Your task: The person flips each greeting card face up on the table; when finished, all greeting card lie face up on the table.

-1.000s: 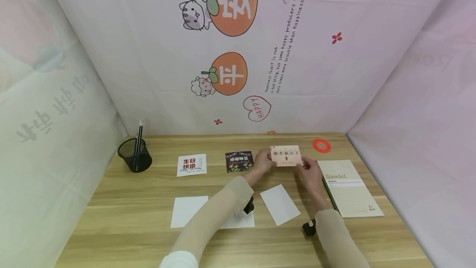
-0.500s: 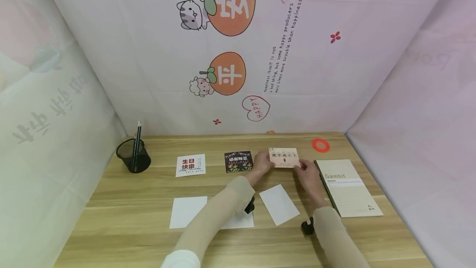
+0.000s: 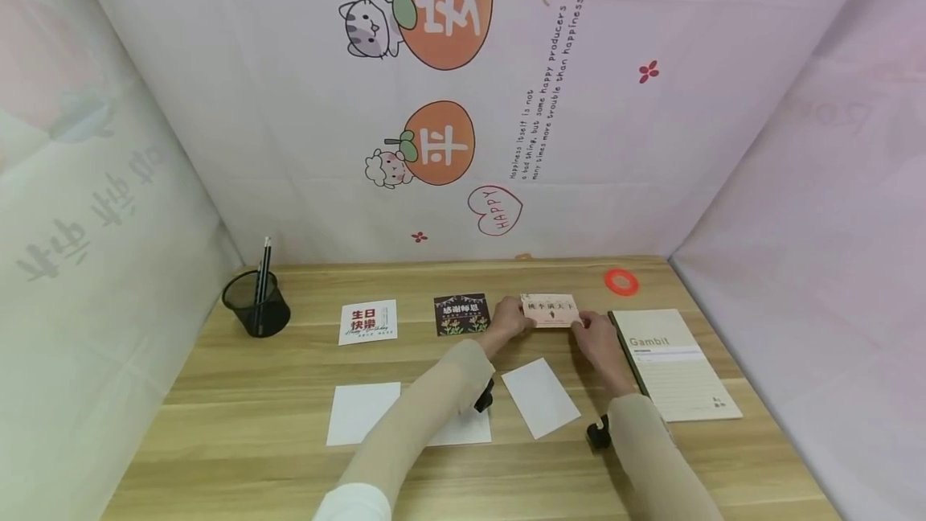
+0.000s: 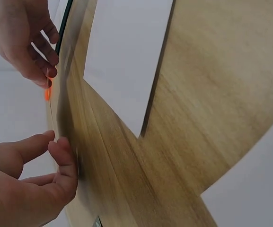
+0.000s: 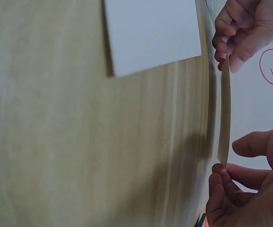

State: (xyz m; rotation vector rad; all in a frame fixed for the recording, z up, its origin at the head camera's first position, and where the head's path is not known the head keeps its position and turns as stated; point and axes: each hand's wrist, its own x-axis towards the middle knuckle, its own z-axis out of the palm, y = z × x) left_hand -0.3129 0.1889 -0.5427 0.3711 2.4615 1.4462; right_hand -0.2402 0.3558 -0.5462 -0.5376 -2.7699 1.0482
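Lowered since a second ago, the pink card (image 3: pixel 551 309) now sits just above the table (image 3: pixel 289 457) beside the dark card (image 3: pixel 461 314), and we pinch it with left hand (image 3: pixel 510 317) and right hand (image 3: pixel 597 334), apparently setting it down.

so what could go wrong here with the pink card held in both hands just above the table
The pink card is pinched only at its ends by the left hand and right hand, so it could bend or slip. It hangs close to the dark card and the notebook, so it might land overlapping one or nudge it.
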